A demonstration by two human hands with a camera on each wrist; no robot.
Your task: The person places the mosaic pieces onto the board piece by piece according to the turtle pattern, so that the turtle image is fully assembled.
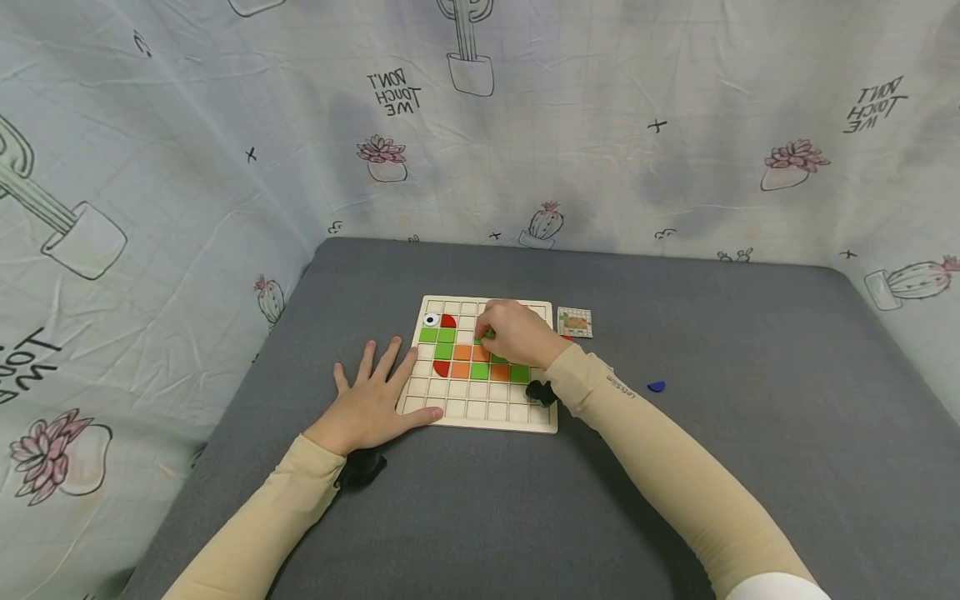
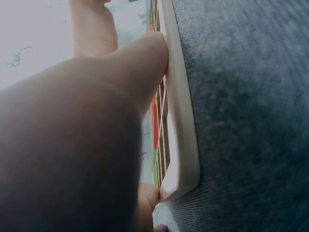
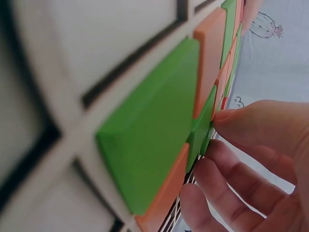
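Observation:
A pale wooden grid board [image 1: 457, 408] lies on the grey table, holding green, orange and red pieces and a white eye piece [image 1: 431, 320] at its upper left. My left hand [image 1: 371, 408] spreads its fingers along the board's left side, thumb [image 2: 152, 50] resting on the near edge in the left wrist view. Over the board's middle, my right hand [image 1: 521, 333] pinches a small green tile [image 3: 206, 143] between thumb and fingertips. Beside it sit a set green square [image 3: 154, 125] and orange squares [image 1: 462, 352]. Part of the board's right side is hidden under the right hand.
A small picture card [image 1: 574, 322] lies right of the board, with a red piece [image 1: 567, 337] partly showing below it. Farther right is a dark blue piece [image 1: 657, 387]. Patterned cloth [image 1: 600, 125] hangs behind the table and at its left.

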